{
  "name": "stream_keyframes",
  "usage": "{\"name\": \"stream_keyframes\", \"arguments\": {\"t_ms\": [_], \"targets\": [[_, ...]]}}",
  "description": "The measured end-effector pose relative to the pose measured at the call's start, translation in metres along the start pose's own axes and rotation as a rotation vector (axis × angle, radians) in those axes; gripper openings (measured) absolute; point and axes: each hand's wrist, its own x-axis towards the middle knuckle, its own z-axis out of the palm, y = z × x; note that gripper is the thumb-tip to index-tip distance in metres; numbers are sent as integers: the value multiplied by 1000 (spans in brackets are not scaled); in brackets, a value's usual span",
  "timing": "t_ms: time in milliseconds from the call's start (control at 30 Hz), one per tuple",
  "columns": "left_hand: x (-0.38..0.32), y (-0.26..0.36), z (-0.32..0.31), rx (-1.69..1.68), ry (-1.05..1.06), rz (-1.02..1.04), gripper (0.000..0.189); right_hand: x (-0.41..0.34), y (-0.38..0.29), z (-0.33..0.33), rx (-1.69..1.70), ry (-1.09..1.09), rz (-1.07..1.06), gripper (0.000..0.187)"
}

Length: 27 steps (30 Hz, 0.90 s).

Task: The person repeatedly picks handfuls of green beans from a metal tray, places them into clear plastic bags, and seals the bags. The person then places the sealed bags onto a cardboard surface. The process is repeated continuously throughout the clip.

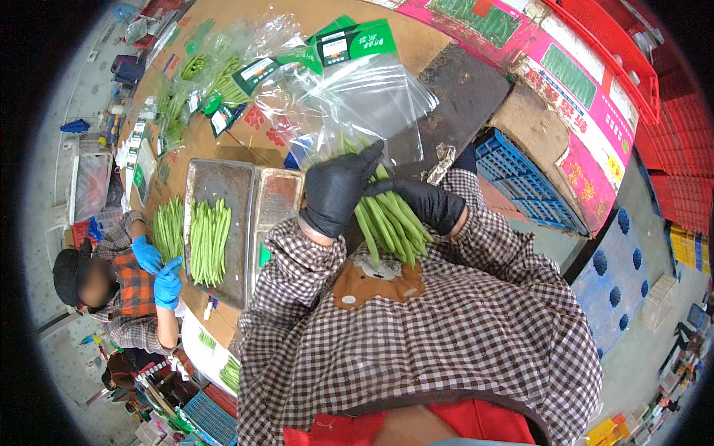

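A bundle of green beans (393,228) hangs between my black-gloved hands, close to my chest. My left hand (337,192) wraps around the upper part of the bundle. From the right, my right hand (424,203) grips it around the middle. The upper bean tips lie by the mouth edge of a clear plastic bag (362,95); whether they are inside it, I cannot tell. That bag lies flat on others with green printed headers. To the left, a metal scale tray (234,234) carries another row of green beans (209,242).
A co-worker in blue gloves (167,284) handles beans (167,228) beside the tray. Filled bags of beans (228,83) lie at the table's far left. A pink cardboard box (580,106) and a blue plastic crate (524,181) stand to the right. The scale's display panel (279,192) adjoins the tray.
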Motion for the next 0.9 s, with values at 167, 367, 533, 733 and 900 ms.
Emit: {"name": "stream_keyframes", "arguments": {"t_ms": [167,367,533,733,900], "targets": [[-5,0,4,-147,281,38,39,13,7,-24,-80,-19,-135,46],[-14,-13,10,68,284,60,46,26,-2,-1,149,72,-82,39],[11,-10,9,83,7,128,44,38,-4,-1,-148,-20,-140,31],[1,-1,-6,116,-137,185,46,46,18,-37,-261,19,-321,38],[-11,-12,-20,172,57,180,46,90,21,-38,260,-224,-296,34]]}}
